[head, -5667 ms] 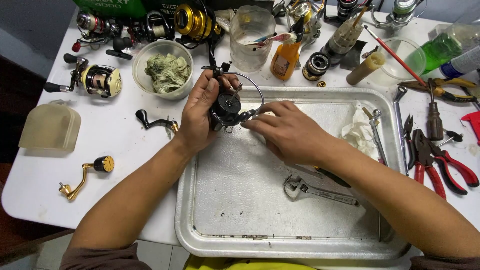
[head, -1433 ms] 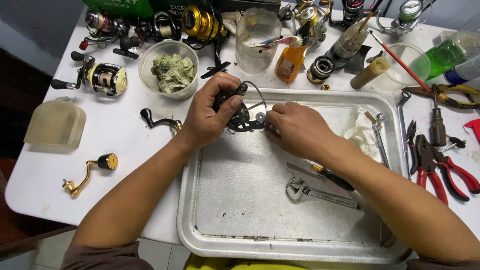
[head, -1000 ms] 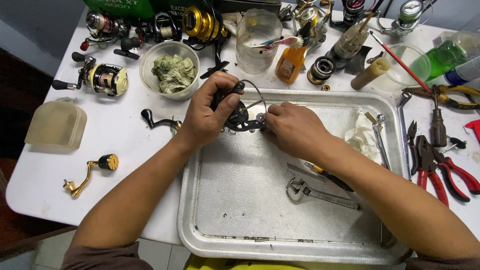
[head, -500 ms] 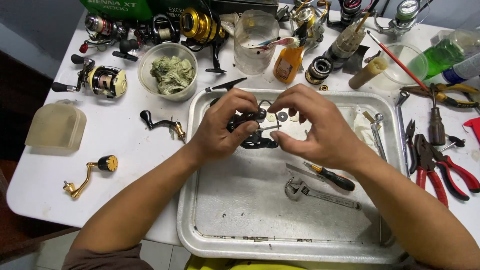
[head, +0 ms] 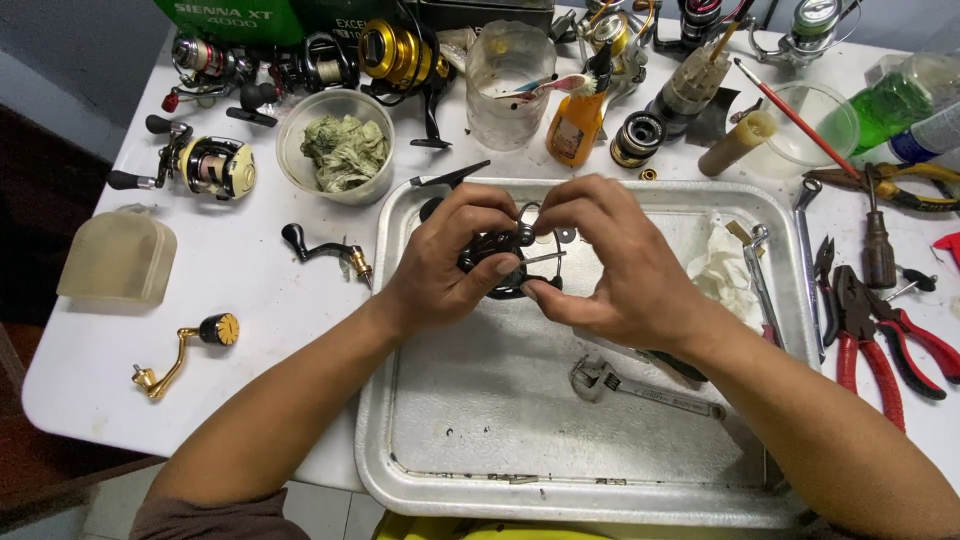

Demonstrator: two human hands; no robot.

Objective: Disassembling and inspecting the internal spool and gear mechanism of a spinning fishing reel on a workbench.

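Over the far part of a metal tray (head: 480, 470), both hands hold a black fishing reel body (head: 495, 262). My left hand (head: 450, 255) wraps it from the left, thumb on top. My right hand (head: 600, 262) pinches its right side, where a thin metal shaft sticks out between the fingers. Most of the reel is hidden by my fingers.
An adjustable wrench (head: 640, 383) and a crumpled white cloth (head: 722, 268) lie in the tray. Pliers (head: 880, 330), a screwdriver (head: 877, 240) and spanners sit to the right. Reel handles (head: 325, 248) (head: 185, 352), a plastic cover (head: 118, 258), a bowl of rag (head: 340, 150), reels and bottles crowd the left and back.
The hands came slightly nearer, off the tray's far rim and over the tray. The right hand shifted from covering the reel to pinching its right side.
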